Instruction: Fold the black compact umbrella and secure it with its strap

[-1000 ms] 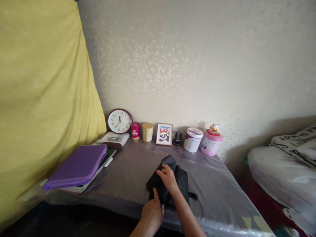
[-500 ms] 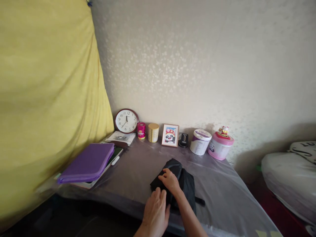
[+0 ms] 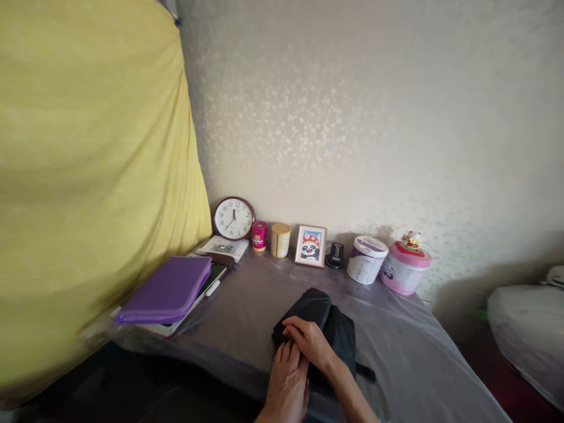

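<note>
Four containers (image 3: 365,273), contents hidden; hands (image 3: 310,342) on black fabric (image 3: 342,336).

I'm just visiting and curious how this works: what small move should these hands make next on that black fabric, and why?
Probably smooth the fabric's folded upper layer flat with the right hand, while the left hand steadies the near side. Both hands are on the black fabric, and that layer looks raised where it overlaps the part beneath.

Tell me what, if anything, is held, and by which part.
The right hand lies atop the black fabric, the left hand at its near-left edge; whether either grips it cannot be told.
</note>
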A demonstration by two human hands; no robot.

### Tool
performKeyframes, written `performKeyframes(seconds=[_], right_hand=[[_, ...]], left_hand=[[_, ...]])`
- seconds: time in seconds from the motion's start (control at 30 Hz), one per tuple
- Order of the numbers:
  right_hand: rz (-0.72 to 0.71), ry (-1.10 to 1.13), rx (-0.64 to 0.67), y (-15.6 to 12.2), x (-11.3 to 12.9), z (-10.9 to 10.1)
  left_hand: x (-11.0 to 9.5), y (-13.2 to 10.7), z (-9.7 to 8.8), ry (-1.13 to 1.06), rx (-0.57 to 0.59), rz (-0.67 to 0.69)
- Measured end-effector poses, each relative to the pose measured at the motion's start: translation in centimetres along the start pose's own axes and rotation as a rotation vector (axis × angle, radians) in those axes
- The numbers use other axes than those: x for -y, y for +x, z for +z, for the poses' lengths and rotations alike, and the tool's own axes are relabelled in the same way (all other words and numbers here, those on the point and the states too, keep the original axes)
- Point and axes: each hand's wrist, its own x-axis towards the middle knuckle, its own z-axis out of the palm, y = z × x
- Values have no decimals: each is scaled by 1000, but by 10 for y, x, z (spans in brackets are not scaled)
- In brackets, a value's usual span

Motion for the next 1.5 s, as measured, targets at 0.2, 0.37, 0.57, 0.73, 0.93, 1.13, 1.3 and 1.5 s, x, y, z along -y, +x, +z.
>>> performKeyframes(seconds=[0.2, 0.37, 0.57, 0.73, 0.93, 1.13, 1.3, 1.5], right_hand=[[-241, -198, -208, -34, -23, -6], [-283, -343, -164, -23, -50, -8], [-230, -366, -158, 12, -67, -20], [-137, -413, -153, 38, -88, -33], [26, -427, -83, 58, -108, -42], [288, -453, -176, 62, -119, -48], [397, -477, -382, 22, -130, -66], [602, -143, -592, -70, -142, -63]], left_hand=[[11, -5, 25, 31, 60, -73], [8, -5, 27, 65, 139, -143], [1, 4, 14, 108, 247, -177], [-3, 9, 10, 69, 357, -231], [-8, 13, 2, 24, 412, -298], [-10, 12, -3, 0, 417, -299], [-4, 6, 4, 11, 298, -234], [-1, -1, 12, 37, 184, -179]])
